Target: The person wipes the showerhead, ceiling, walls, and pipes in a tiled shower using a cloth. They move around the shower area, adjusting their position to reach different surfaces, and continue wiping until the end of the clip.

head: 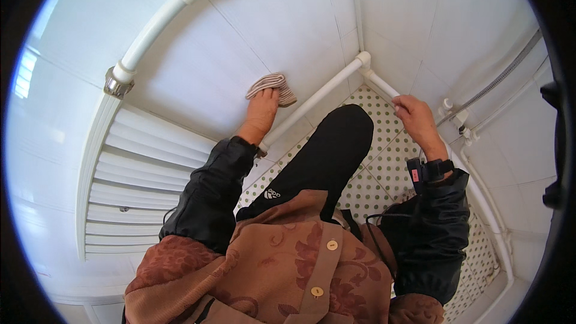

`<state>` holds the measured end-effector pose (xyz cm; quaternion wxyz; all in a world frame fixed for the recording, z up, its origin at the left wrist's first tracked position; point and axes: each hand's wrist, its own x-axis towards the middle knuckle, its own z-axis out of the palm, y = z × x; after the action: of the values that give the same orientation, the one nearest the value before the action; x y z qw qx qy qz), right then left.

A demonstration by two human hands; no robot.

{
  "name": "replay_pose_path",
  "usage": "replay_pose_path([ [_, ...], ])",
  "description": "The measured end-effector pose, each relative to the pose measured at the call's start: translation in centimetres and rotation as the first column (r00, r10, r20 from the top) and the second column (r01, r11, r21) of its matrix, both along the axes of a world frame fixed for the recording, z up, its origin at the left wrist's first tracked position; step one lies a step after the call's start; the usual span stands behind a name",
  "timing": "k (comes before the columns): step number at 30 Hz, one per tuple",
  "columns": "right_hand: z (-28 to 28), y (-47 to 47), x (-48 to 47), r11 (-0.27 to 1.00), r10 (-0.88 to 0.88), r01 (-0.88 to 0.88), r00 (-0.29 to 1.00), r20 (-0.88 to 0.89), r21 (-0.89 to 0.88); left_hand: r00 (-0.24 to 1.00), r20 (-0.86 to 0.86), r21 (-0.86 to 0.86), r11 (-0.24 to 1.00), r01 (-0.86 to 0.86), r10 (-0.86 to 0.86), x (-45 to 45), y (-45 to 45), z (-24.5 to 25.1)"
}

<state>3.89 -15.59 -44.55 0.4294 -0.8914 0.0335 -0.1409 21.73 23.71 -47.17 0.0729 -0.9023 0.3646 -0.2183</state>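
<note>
A brown-and-white striped cloth (273, 86) lies under the fingers of my left hand (262, 110), pressed against the white tiled wall (216, 58). Below that hand a white pipe (319, 94) runs along the wall to an elbow fitting (363, 59) in the corner. From the elbow a further stretch of pipe (382, 83) goes right, and the fingertips of my right hand (411, 114) rest at it. The right fingers are partly curled; whether they close around the pipe is hard to tell.
A white radiator (148, 162) stands at the left, with a thick white pipe (153, 36) above it. On the right wall are a flexible metal hose (499, 72) and a small valve (463, 130). My knee is over the green-dotted floor tiles (387, 162).
</note>
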Motion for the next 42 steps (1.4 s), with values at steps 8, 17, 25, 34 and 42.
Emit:
replay_pose_path([
  [8,-0.8,-0.1,0.7,0.999,0.002,-0.002,1.000,-0.003,-0.053,0.969,-0.231,0.067,0.992,0.110,-0.091,2.7,-1.4,-8.1],
  [17,-1.5,0.3,1.6,0.993,0.015,-0.023,0.997,-0.072,-0.112,0.876,-0.398,0.381,0.918,-0.111,0.271,-2.4,6.8,-7.9],
  [25,-1.5,0.1,0.8,0.995,-0.019,0.012,0.997,-0.075,-0.100,0.898,-0.434,-0.338,0.936,-0.093,-0.068,-0.6,5.2,-1.9],
  [34,-1.6,0.0,1.3,0.988,-0.001,-0.003,1.000,-0.023,-0.153,0.946,-0.309,-0.039,0.995,0.095,-0.102,-0.8,-1.6,-6.7],
  [42,-2.0,0.7,2.7,0.970,0.033,-0.048,0.997,-0.068,-0.238,0.902,-0.403,0.200,0.976,-0.080,0.157,-5.1,7.0,-6.6],
])
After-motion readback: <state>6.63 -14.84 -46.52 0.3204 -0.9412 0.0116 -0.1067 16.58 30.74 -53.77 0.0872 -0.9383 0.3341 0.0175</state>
